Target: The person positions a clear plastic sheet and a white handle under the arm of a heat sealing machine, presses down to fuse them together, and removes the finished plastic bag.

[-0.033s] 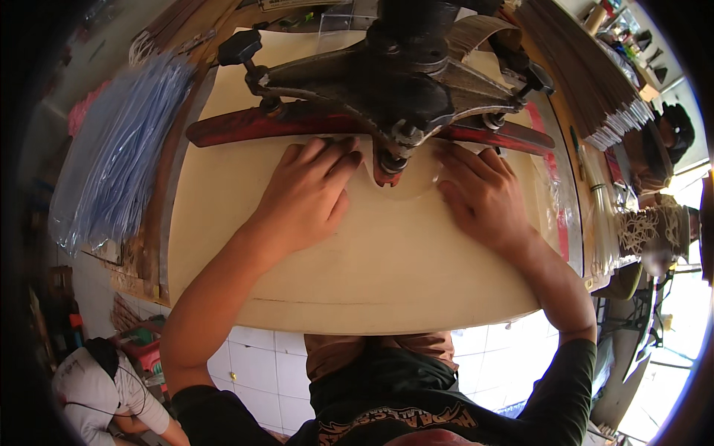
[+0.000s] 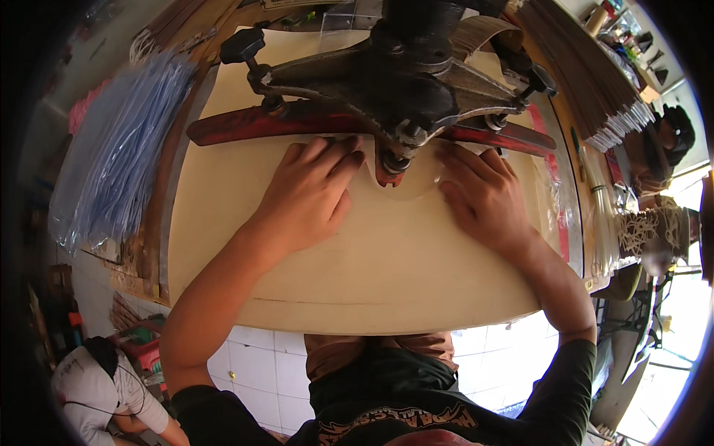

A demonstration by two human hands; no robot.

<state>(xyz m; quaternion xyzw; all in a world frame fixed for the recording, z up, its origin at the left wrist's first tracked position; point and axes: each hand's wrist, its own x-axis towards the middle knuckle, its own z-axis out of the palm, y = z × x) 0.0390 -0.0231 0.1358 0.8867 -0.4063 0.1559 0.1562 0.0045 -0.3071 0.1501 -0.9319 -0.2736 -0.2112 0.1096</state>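
My left hand (image 2: 312,195) lies flat on a cream table top (image 2: 387,275), fingertips against the red bar (image 2: 245,123) of a dark metal press (image 2: 405,82). My right hand (image 2: 483,195) lies flat on the other side of the press's red foot (image 2: 388,172). Between the two hands a thin clear plastic sheet (image 2: 418,186) with a rounded edge sits under the foot. Both hands hold it down against the table. Black knobs (image 2: 242,46) stand at the ends of the press arms.
A pile of bluish clear plastic sleeves (image 2: 111,156) lies at the left. Bundles of brown strips (image 2: 587,74) are stacked at the upper right. Another person (image 2: 666,149) is at the right, and one in white (image 2: 97,390) crouches at the lower left by a red basket (image 2: 145,349).
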